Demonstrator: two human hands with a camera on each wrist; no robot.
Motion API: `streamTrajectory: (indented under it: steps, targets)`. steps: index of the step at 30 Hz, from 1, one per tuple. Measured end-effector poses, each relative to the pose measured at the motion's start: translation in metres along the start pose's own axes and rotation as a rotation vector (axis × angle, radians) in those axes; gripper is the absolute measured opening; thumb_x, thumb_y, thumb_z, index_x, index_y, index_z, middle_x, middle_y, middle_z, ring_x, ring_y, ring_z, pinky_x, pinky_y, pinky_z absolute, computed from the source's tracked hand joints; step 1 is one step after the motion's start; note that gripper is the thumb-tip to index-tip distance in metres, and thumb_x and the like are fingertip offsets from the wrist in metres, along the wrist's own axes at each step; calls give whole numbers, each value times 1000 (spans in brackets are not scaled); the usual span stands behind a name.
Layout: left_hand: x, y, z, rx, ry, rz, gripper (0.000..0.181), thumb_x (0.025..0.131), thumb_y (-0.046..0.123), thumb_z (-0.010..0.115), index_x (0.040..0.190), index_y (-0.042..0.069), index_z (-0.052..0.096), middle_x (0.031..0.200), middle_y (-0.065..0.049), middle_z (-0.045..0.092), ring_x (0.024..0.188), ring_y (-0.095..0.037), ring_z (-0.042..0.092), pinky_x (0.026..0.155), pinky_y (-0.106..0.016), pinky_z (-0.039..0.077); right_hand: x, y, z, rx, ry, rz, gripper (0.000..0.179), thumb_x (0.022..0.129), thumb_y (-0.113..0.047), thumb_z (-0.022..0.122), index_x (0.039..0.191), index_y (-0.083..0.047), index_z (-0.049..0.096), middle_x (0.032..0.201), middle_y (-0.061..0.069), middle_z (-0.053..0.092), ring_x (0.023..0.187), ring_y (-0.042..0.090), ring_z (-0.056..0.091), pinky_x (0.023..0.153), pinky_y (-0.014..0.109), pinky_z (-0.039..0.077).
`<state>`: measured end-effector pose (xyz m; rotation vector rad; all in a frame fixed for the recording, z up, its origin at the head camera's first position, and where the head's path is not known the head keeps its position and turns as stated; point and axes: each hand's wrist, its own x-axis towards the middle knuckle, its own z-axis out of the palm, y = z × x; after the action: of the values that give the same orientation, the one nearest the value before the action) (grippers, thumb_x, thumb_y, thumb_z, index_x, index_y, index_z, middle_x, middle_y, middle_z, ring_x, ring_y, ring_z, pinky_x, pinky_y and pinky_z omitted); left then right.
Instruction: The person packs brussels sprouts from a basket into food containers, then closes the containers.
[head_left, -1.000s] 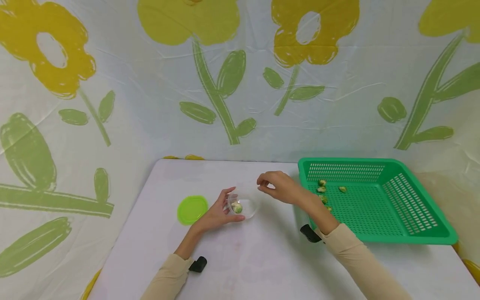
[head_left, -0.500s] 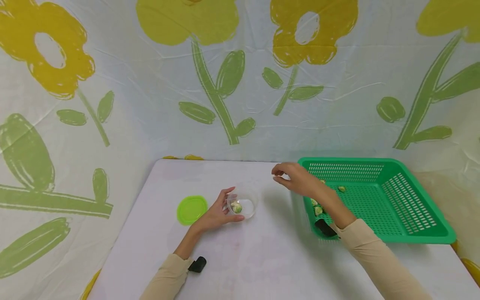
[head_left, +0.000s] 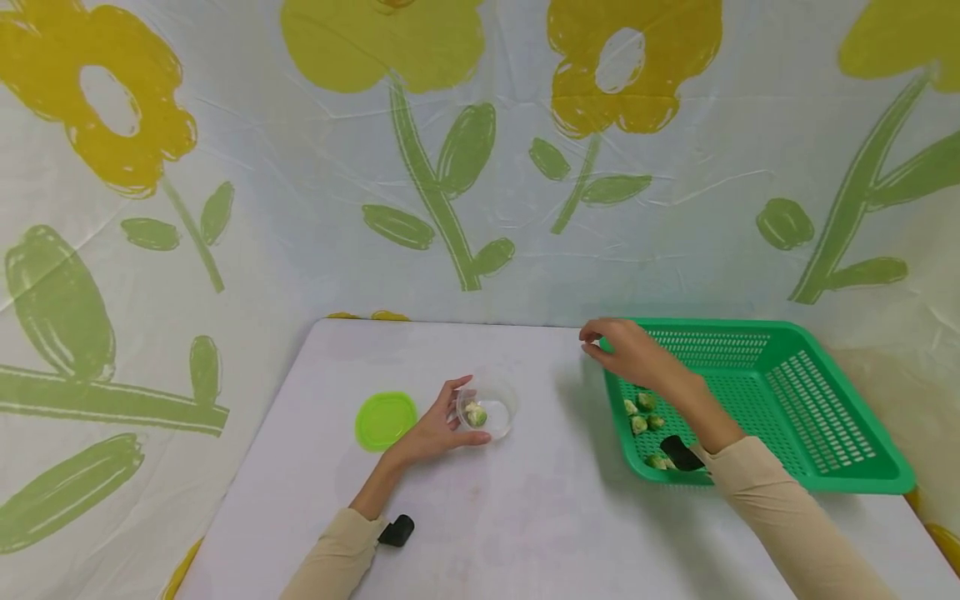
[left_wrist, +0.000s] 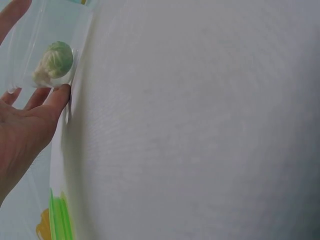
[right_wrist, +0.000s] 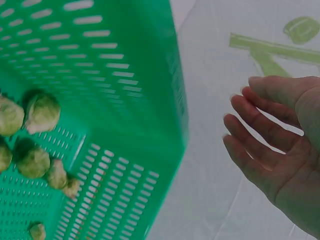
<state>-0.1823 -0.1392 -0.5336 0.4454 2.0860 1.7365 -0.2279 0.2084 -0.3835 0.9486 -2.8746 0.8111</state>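
Observation:
My left hand (head_left: 429, 429) grips a small clear plastic container (head_left: 504, 407) by its left side, thumb in front and fingers behind. Inside the container lies at least one pale green Brussels sprout (left_wrist: 59, 59), plain in the left wrist view; how many there are I cannot tell. My right hand (head_left: 630, 354) hovers over the left rim of a green plastic basket (head_left: 787, 483). In the right wrist view its fingers are loosely bent, with nothing between them. Several Brussels sprouts (right_wrist: 34, 162) lie in the basket, towards its left side; the right forearm hides part of that side.
A lime-green lid (head_left: 386, 421) lies flat on the white table (head_left: 480, 517), left of the container. Behind the table hangs a white cloth (head_left: 315, 250) printed with flowers. The basket's raised walls stand along the table's right side.
My right hand has moved right, away from above the container to over the basket's left rim. The left hand and the container have stayed in place.

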Motion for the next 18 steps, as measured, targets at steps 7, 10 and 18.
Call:
streamTrajectory:
  steps: [7, 10, 18]
  targets:
    - [-1, -1, 0, -5, 3, -1, 105, 85, 19, 88, 162, 17, 17, 162, -14, 28, 151, -27, 27, 122, -46, 29, -12, 16, -10, 4, 4, 16, 18, 98, 4, 65, 115, 9, 67, 112, 23, 69, 107, 41, 66, 90, 55, 55]
    - [0, -3, -1, -8, 4, 0, 104, 85, 19, 87, 162, 17, 17, 162, -13, 28, 151, -27, 27, 122, -47, 28, -16, 24, -13, -12, 16, -2, 18, 96, 6, 66, 114, 10, 67, 111, 25, 68, 105, 43, 66, 88, 54, 56]
    - [0, -2, 0, -3, 5, 2, 105, 84, 20, 88, 162, 19, 18, 162, -13, 29, 151, -27, 26, 122, -46, 28, -28, 48, -18, -33, -6, 37, 18, 97, 4, 65, 114, 11, 67, 112, 27, 67, 104, 44, 64, 87, 56, 55]
